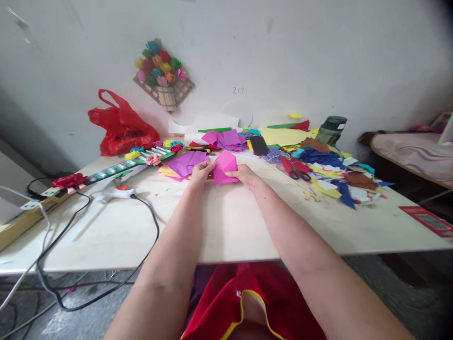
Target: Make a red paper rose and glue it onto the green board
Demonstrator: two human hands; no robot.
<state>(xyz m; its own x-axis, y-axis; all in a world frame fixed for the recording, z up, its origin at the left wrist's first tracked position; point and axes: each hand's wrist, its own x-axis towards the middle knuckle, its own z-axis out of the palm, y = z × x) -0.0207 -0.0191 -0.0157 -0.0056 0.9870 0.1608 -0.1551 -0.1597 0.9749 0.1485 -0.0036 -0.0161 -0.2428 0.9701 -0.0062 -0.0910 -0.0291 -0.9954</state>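
Observation:
Between my two hands is a piece of bright pink paper (225, 169), with folds showing across its upper part. My left hand (202, 173) pinches its left edge, and my right hand (247, 175) grips the right edge with thumb and fingers. Both arms stretch forward over the table, and the paper is held a little above or on the white surface; I cannot tell which. Just left of my left hand lies a stack of purple and yellow paper sheets (186, 163). Behind the pink paper sit more purple paper pieces (230, 138).
Scissors (300, 175) and a pile of coloured paper scraps (329, 163) lie to the right. A phone (259, 145) and a green bottle (331, 130) stand farther back. To the left are a glue gun (106, 192) with its cord, a flower-decorated strip (116, 172) and a red plastic bag (123, 130).

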